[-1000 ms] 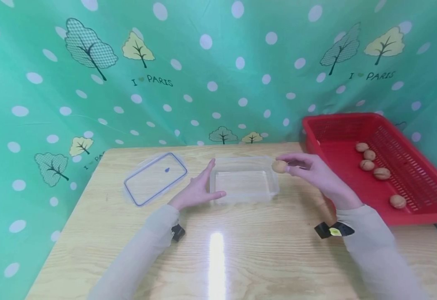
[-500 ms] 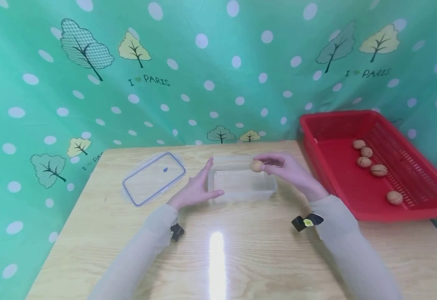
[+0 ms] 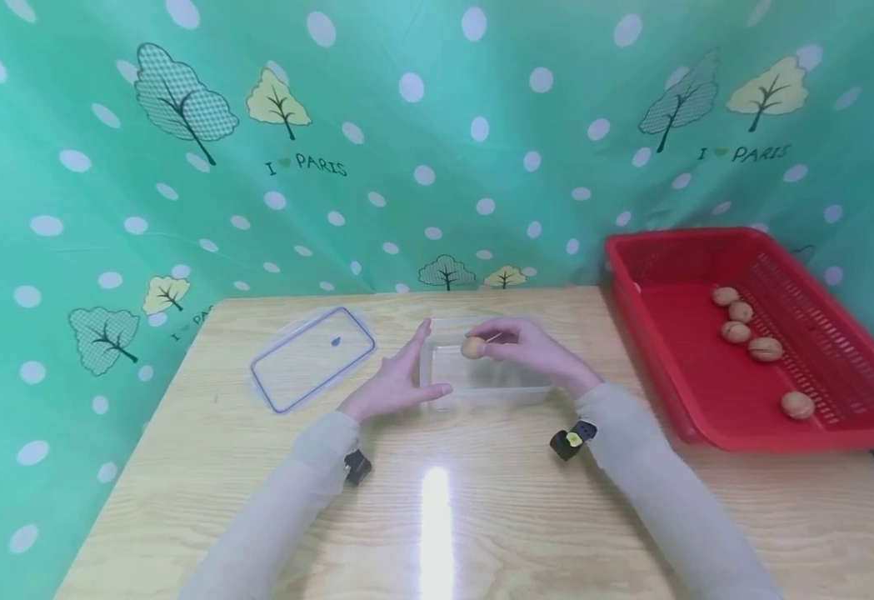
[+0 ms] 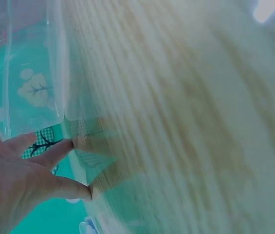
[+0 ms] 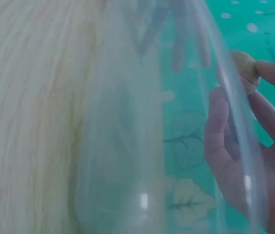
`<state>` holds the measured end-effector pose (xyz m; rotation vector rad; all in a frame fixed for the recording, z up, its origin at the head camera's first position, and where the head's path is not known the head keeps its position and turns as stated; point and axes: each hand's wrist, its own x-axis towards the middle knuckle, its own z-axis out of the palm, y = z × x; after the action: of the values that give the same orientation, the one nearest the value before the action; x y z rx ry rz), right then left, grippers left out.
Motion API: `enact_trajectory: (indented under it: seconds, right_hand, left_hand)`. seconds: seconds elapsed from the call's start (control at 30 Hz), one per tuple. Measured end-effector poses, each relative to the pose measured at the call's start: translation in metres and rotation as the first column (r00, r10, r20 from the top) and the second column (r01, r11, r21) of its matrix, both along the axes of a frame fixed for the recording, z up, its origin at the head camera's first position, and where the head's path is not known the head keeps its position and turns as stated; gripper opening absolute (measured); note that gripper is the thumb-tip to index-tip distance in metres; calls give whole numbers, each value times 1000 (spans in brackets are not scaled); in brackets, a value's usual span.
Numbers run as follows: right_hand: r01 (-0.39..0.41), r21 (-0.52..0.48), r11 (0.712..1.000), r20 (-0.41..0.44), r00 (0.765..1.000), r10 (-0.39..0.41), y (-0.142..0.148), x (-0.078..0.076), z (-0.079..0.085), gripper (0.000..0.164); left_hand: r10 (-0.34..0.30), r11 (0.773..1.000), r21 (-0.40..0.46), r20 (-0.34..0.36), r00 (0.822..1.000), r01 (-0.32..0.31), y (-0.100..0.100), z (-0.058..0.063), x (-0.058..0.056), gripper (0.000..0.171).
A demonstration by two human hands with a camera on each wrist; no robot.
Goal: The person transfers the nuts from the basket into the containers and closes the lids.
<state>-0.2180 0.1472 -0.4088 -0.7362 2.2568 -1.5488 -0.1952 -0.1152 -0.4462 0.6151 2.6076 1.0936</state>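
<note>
My right hand (image 3: 522, 346) pinches a walnut (image 3: 472, 347) over the left part of a clear plastic container (image 3: 496, 390). In the right wrist view the walnut (image 5: 244, 70) sits between thumb and fingertips, seen partly past the container's rim (image 5: 234, 97). At the container's left end, my left hand (image 3: 392, 385) is spread, thumb by the near corner and fingers along the left side. The left wrist view shows that hand (image 4: 25, 175) with its fingertips down at the table beside the container wall (image 4: 35, 73).
On the right stands a red plastic basket (image 3: 676, 358) with several walnuts (image 3: 765, 349) in it. A clear lid with a blue seal (image 3: 312, 358) lies left of the container on the wooden table (image 3: 347, 533). A green patterned cloth (image 3: 437, 125) hangs behind.
My right hand has carried the walnut leftward from the container's right end to above its left part. The left hand has stayed in place.
</note>
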Motion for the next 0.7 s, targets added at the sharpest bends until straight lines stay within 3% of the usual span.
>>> enact_trajectory:
  seconds: [0.13,0.37,0.5,0.7]
  right_hand:
    - [-50,25,998,-6,999,50,-10,-3,-5,36]
    - [-70,66,995,-5,998,70,-28,-9,-13,35]
    - [-122,77,990,0,993,122,-35,-10,-19,34]
    - [-176,113,978,82,982,167,-38,-8,-21,33]
  left_hand:
    - [-9,1000,-7,2,1000,9,2,0,0,111]
    - [-21,999,23,-19,1000,21,2,5,-3,109]
    - [-21,1000,14,13,1000,21,0,2,-1,109]
    - [-19,1000,17,7,1000,19,1,0,0,110]
